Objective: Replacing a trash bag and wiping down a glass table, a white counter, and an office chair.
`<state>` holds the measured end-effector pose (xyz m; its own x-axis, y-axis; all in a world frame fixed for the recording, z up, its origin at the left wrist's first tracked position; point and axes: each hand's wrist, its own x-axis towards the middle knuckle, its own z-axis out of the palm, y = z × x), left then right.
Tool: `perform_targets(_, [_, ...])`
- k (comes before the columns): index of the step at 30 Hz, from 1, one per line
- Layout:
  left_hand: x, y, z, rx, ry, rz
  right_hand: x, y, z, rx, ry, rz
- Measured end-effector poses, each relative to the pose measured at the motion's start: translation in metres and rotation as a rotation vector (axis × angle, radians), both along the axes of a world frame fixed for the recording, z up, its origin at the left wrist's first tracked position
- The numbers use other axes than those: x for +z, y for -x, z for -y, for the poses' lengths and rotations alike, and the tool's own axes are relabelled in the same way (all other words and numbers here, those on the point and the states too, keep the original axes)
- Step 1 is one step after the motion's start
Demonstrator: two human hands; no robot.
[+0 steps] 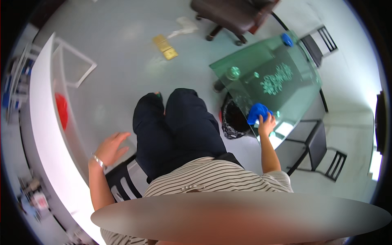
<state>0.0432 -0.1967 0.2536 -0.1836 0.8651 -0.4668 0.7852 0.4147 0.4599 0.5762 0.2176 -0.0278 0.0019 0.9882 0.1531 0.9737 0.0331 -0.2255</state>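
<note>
At the right, my right hand [267, 124] grips a crumpled blue cloth [258, 113] on the near edge of a green glass table [300, 102]. Part of the cloth is hidden under my fingers. My left hand [111, 149], with a bracelet at its wrist, hangs in the air left of my legs, fingers apart and holding nothing. It is between my legs and a white counter or desk panel [46, 122]. Another blue item [287, 39] lies at the table's far end.
A bin with a black liner [234, 122] stands beside the table. Black chairs [317, 145] are at the right, a brown office chair [226, 15] beyond. A yellow object [165, 47] and a whitish cloth or paper [184, 26] lie on the floor. A white frame [87, 72] leans left.
</note>
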Motion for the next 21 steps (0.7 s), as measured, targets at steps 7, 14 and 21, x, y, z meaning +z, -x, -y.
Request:
perform_targets(7, [-0.005,0.001,0.006,0.029,-0.015,-0.061,-0.073,-0.024,-0.020,0.031,0.207,-0.032])
perform_targets(14, [-0.008,0.001,0.007,0.007,0.001,-0.082,-0.059,0.007,-0.035,-0.026,0.348,0.092])
perform_targets(21, [-0.007,-0.001,0.015,0.004,-0.015,-0.112,-0.062,0.038,-0.070,0.013,0.690,0.304])
